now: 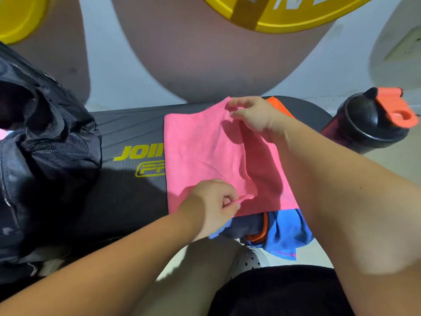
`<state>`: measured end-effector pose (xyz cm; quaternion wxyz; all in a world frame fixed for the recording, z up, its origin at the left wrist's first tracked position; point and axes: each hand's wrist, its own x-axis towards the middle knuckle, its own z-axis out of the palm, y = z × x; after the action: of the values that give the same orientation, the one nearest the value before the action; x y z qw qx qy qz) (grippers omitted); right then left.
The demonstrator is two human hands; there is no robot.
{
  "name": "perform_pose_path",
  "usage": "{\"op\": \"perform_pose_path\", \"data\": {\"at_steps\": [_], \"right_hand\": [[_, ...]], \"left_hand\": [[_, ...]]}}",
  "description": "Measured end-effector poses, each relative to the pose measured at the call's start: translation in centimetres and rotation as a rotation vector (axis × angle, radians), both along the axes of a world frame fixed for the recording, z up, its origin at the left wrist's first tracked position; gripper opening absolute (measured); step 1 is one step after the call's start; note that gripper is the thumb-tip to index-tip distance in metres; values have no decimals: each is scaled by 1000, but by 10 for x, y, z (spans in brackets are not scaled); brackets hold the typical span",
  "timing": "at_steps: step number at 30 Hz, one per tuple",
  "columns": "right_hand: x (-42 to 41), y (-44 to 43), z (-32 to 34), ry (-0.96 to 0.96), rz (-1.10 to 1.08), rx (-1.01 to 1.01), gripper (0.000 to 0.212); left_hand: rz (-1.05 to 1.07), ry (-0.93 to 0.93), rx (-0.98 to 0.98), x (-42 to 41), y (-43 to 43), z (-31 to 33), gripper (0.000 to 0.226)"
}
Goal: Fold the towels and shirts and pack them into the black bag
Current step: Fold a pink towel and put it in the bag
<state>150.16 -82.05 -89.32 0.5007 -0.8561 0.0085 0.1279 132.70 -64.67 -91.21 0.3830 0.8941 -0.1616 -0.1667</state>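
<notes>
One pink towel (200, 151), spread flat over the right half of the bench (127, 124), reaching from its far edge to its near edge. A loose upper layer is lifted along a crease running down the towel's right part.

Two hands on it. Left hand (214, 201): thumb and curled fingers pinch the raised fold near the bench's near edge. Right hand (252, 115): fingertips pinch the towel's far corner, lifted just off the bench's far edge.

One black bag (41, 144), slumped on the left end of the bench, mouth open. Its inside is dark and hard to read; its left side is cut off by the frame.

One blue shirt (287, 233) lies under the towel, hanging over the near edge, mostly covered. Beside it is a dark garment (246, 224) with orange trim, what kind I cannot tell. One orange cloth (278, 106) shows at the far edge behind the right hand, only a corner visible.

The towel hides part of the bench's yellow lettering.

Around: one black shaker bottle (369, 124) with an orange flip cap, just off the right end. Two yellow discs, a large one (284, 19) and another (18, 17), both cut off at the top. One white shoe (250, 258) below the near edge.
</notes>
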Motion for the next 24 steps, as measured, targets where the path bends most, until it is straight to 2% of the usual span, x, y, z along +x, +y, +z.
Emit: {"op": "perform_pose_path", "data": {"at_steps": [3,4,6,9,12,14,16,17,20,24], "right_hand": [[-5,-2,-5,-76,177,-290,13],[-5,1,-7,-116,205,-375,13],[-3,11,-12,-214,199,-546,29],[-7,33,-5,-323,98,-629,44],[-17,65,8,-427,214,-767,51],[-22,89,7,-312,409,-705,43],[-28,111,-5,-95,624,-642,44],[-31,120,-11,-37,700,-680,47],[-39,134,-15,-80,724,-854,51],[-38,141,-15,-81,726,-870,46]], "left_hand": [[-18,113,90,1,-2,-7,14],[5,128,83,1,2,-9,17],[83,38,52,3,16,-10,21],[314,-165,106,11,48,-10,23],[472,-100,355,19,84,-7,34],[457,0,485,18,99,-5,46],[430,88,537,12,101,-3,60],[414,119,550,9,100,-4,63],[334,190,562,7,97,-13,59],[203,194,617,11,95,-19,48]]}}
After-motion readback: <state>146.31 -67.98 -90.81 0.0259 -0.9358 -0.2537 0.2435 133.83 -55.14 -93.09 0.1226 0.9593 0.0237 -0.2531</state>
